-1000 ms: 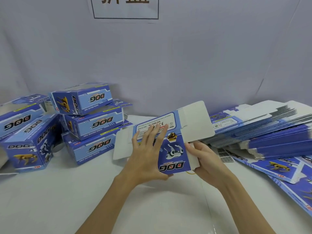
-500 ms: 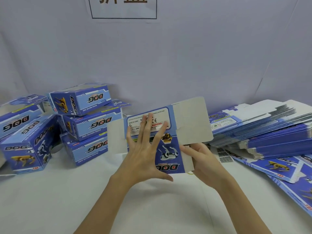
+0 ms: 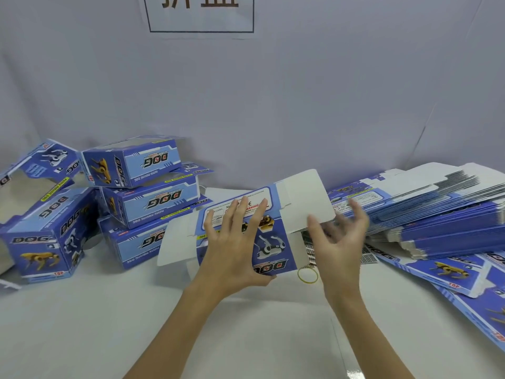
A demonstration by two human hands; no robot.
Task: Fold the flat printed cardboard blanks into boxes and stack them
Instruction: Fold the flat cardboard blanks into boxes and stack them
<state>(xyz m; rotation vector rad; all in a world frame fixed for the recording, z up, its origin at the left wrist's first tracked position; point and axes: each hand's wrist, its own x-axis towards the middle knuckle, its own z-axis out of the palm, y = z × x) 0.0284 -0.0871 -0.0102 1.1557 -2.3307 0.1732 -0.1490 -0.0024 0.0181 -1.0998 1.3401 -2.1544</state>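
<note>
At centre, just above the white tabletop (image 3: 82, 337), a partly opened blue printed cardboard blank (image 3: 273, 250) is held up facing the camera. Its upside-down "DOG" lettering and a white robot-dog picture show on the near panel; a white warning label lies on the panel above. Plain white flaps project at upper right (image 3: 303, 198) and lower left (image 3: 175, 244).

Left hand (image 3: 235, 247): fingers spread and nearly straight, laid flat on the printed face, fingertips on the label, thumb hooked under the lower edge, so the blank is clamped between thumb and fingers.

Right hand (image 3: 338, 242): blurred, fingers apart and loosely curved, palm toward the blank; its thumb lies at the edge of the upper-right flap, though whether it touches cannot be told. It grips nothing.

A yellow rubber band (image 3: 308, 275) lies on the table between the hands. Folded boxes (image 3: 153, 198) stand stacked at left; a thick pile of flat blanks (image 3: 437, 214) rests at right, with loose blanks (image 3: 448, 272) spread in front of it.
</note>
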